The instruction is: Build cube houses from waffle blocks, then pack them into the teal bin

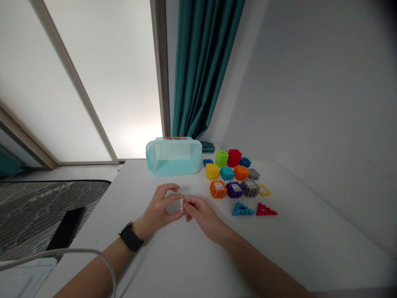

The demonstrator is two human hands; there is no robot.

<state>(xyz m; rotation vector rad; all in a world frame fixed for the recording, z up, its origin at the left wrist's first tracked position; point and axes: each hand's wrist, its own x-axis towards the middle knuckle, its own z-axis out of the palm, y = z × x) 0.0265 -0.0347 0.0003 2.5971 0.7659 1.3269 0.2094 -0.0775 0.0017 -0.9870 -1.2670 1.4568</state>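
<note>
Both hands meet over the white table [173, 260] near its middle. My left hand [159, 209], with a black watch on the wrist, curls its thumb and fingers round a small white piece [181, 204]. My right hand [201, 213] pinches the same white piece from the other side. To the right of the hands lie several toothed plastic blocks: an orange one [218, 189], a purple one [235, 189], a grey one [249, 187], a yellow one [212, 171], a green one [221, 158] and a red one [234, 157]. A blue triangle [242, 209] and a red triangle [266, 210] lie nearer.
A pale blue plastic tub [173, 157] lies on its side at the table's far edge. A teal curtain [201, 66] hangs behind it beside a window. A black phone [66, 234] rests on the striped surface at the left. A white cable [102, 258] crosses my left forearm.
</note>
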